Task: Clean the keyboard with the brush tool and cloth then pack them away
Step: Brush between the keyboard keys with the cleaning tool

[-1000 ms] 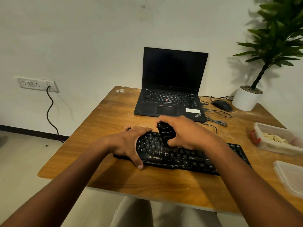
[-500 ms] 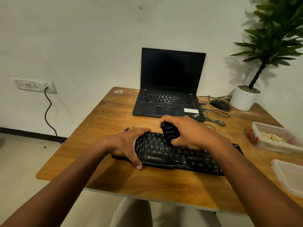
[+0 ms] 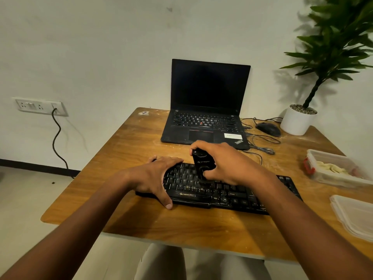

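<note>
Fingers of the right hand point(image 3: 228, 164) clamp the brush tool point(image 3: 202, 165) on the keyboard point(image 3: 232, 194) near the table's point(image 3: 125, 146) front edge, left hand point(image 3: 156, 176) spread steadying it; brushing underway, wiping and packing remain.

On the table point(image 3: 129, 142) the keyboard point(image 3: 228, 194) lies nearest the person, with the laptop point(image 3: 205, 120) behind it. Right of the laptop sit a mouse point(image 3: 268, 128) and a potted plant point(image 3: 298, 122). A container point(image 3: 335, 168) and lid point(image 3: 355, 215) lie right of the keyboard.
</note>
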`<state>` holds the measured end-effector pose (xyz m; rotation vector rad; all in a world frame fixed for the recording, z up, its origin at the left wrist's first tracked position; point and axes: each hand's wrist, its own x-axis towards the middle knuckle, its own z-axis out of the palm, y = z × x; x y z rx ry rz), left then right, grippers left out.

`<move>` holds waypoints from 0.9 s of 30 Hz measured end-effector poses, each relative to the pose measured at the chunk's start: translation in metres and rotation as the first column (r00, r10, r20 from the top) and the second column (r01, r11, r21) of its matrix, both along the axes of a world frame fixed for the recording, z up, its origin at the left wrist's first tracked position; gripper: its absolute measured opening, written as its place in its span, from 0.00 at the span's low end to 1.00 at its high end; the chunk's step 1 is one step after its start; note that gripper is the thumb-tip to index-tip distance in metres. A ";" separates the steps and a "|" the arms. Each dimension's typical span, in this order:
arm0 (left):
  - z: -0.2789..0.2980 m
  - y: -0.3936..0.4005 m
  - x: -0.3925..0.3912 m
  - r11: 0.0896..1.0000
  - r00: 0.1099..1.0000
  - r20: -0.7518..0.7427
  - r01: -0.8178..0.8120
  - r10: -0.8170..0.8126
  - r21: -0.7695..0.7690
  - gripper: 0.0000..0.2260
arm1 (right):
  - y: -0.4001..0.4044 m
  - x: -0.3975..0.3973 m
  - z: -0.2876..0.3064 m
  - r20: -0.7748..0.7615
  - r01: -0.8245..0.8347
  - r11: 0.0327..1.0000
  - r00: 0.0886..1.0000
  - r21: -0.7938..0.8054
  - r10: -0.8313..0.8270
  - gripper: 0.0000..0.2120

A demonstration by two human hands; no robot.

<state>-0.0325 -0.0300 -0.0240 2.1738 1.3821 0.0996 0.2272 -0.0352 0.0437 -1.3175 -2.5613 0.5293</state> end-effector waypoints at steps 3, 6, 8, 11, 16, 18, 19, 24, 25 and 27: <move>0.007 -0.004 0.006 1.000 1.000 0.025 0.010 -0.010 0.027 0.60 | -0.003 -0.011 -0.005 -0.188 0.003 0.999 0.982 -0.040 -0.010 0.29; 0.009 -0.006 0.007 1.000 1.000 0.022 -0.004 0.003 0.030 0.58 | -0.005 -0.018 -0.020 -0.246 -0.013 0.999 0.969 -0.046 0.002 0.28; 0.008 -0.005 0.007 1.000 1.000 0.010 -0.009 0.009 0.015 0.60 | -0.004 -0.012 -0.023 -0.200 -0.003 0.998 0.980 -0.057 -0.008 0.28; 0.002 -0.002 0.001 1.000 1.000 0.000 -0.004 0.004 -0.002 0.62 | 0.001 0.000 -0.012 -0.054 0.007 0.997 0.998 -0.072 -0.011 0.28; 0.002 -0.001 0.003 1.000 1.000 0.011 0.006 -0.007 0.021 0.61 | -0.001 -0.007 -0.006 -0.165 0.013 1.000 0.986 -0.019 -0.016 0.28; 0.005 -0.004 0.005 1.000 1.000 0.028 0.003 -0.004 0.027 0.59 | -0.004 -0.016 -0.016 -0.280 0.010 0.999 0.960 -0.031 -0.018 0.28; 0.007 -0.005 0.006 1.000 1.000 0.029 -0.001 0.000 0.028 0.58 | -0.005 -0.018 -0.021 -0.304 0.005 0.999 0.952 -0.037 -0.016 0.28; 0.001 -0.001 0.001 1.000 1.000 -0.007 -0.014 0.014 -0.002 0.62 | 0.001 -0.003 -0.019 -0.142 0.008 0.997 0.990 -0.070 -0.018 0.28; 0.001 0.000 0.000 1.000 1.000 -0.012 -0.011 0.011 -0.003 0.63 | 0.003 0.002 -0.014 -0.090 0.012 0.997 0.996 -0.075 -0.019 0.28; 0.001 0.000 0.001 1.000 1.000 -0.014 -0.010 0.010 -0.002 0.63 | 0.006 0.008 -0.007 -0.028 0.026 0.997 0.999 -0.076 -0.028 0.29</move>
